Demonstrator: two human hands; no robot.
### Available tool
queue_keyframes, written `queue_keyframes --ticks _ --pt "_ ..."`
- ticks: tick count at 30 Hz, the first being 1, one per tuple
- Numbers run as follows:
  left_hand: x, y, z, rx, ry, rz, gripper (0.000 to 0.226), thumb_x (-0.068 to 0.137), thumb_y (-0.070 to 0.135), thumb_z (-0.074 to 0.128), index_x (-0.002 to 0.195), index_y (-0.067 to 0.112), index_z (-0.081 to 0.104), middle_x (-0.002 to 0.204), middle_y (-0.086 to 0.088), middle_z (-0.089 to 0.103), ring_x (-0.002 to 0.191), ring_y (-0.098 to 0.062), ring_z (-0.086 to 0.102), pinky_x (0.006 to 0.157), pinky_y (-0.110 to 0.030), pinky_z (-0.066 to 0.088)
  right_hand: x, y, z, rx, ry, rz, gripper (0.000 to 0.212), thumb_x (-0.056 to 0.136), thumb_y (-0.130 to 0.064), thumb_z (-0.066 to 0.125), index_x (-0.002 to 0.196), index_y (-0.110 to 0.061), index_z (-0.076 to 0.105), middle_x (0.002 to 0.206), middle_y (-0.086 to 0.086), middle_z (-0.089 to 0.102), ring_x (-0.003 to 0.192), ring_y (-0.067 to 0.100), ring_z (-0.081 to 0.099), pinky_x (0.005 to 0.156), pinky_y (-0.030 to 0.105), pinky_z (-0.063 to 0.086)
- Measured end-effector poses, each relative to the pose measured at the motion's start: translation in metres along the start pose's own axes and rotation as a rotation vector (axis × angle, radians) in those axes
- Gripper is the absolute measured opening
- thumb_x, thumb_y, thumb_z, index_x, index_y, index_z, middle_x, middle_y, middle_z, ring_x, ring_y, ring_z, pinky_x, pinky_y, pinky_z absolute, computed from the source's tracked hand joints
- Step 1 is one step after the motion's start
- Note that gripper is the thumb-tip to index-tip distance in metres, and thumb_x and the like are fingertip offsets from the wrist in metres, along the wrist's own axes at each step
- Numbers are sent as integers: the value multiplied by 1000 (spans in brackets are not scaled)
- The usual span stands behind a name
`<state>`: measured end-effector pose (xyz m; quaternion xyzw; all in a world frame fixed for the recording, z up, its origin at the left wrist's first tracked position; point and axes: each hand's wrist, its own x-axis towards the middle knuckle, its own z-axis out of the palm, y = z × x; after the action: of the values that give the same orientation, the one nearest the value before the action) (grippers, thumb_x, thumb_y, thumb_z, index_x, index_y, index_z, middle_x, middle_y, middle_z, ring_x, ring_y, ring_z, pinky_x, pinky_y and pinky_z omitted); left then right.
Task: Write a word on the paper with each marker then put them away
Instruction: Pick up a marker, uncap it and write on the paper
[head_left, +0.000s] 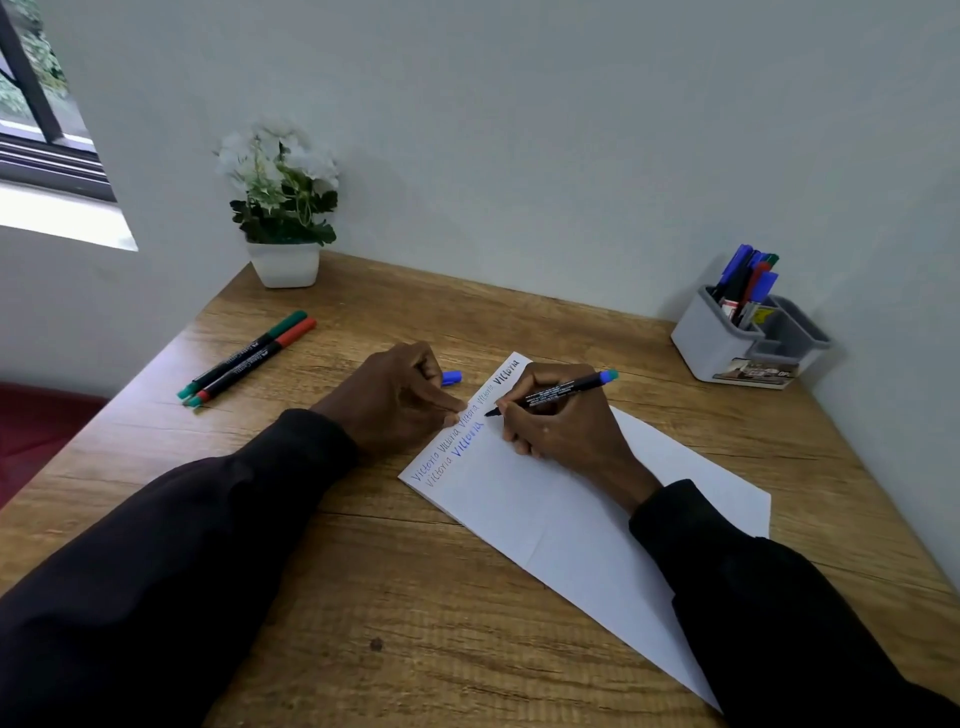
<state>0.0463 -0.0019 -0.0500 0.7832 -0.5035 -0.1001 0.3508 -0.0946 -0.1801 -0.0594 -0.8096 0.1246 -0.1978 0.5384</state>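
Observation:
A white sheet of paper (566, 519) lies at an angle on the wooden desk, with the same word written several times along its upper left edge. My right hand (561, 421) grips an uncapped blue marker (563, 391), its tip just above or on the paper beside the latest blue word. My left hand (400, 400) rests at the paper's edge with curled fingers round a blue cap (451, 378), a fingertip pressing the sheet. A green marker (244, 353) and a red marker (257, 361), both capped, lie side by side at the left.
A grey desk organiser (727, 343) holding several markers stands at the back right by the wall. A white pot of white flowers (284, 262) sits in the back left corner. The wooden desk (415, 597) runs to walls behind and right; a window is at the far left.

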Motion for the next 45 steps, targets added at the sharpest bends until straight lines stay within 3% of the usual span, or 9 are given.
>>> queue_keyframes --ticks 4,10,17,24,28,33,36,45 --pt "0 2 -2 -3 -15 25 35 80 27 78 65 45 51 90 14 52 81 -4 51 59 -8 42 0 -1 1 20 -9 1 12 89 9 67 78 4 70 61 8 69 46 13 63 44 18 46" --pt "0 4 -4 -60 -17 32 39 82 22 76 70 47 49 88 13 53 82 4 51 65 0 40 1 -4 0 -1 -32 -4 13 90 8 70 79 2 73 61 4 69 47 11 62 45 17 45" --pt "1 1 -3 -36 -33 59 44 81 22 77 66 51 48 89 14 50 82 -4 49 67 0 39 0 -7 2 11 -10 0 27 83 17 64 66 -3 68 54 -4 67 42 10 60 41 17 42" --pt "1 -1 0 -27 -10 70 46 79 22 79 65 51 47 86 17 50 79 2 47 66 -2 40 -1 -7 4 4 2 -3 29 90 9 69 71 -12 71 57 -1 67 44 9 61 43 16 44" --pt "1 0 -1 -21 -10 62 47 79 22 79 67 52 45 86 17 50 78 1 47 62 -6 41 -1 -6 4 38 36 -12 26 91 9 67 70 -5 68 58 11 66 42 15 58 42 18 43" --pt "1 1 -2 -30 -31 45 43 80 24 77 66 50 47 87 16 49 79 -2 47 58 -11 41 1 -6 4 25 34 37 20 88 12 67 72 0 69 56 3 67 42 14 60 41 19 44" --pt "2 1 -2 -32 -37 22 41 82 27 76 65 49 46 86 16 48 77 -2 46 57 -12 34 2 -5 3 15 52 40 16 84 14 66 70 6 65 55 8 65 40 17 59 39 20 42" --pt "-1 6 -5 -26 -57 6 39 82 27 76 67 50 48 89 15 48 81 -5 47 61 -13 34 0 -5 5 42 65 28 15 93 7 68 78 6 69 60 14 66 43 18 60 41 19 44"
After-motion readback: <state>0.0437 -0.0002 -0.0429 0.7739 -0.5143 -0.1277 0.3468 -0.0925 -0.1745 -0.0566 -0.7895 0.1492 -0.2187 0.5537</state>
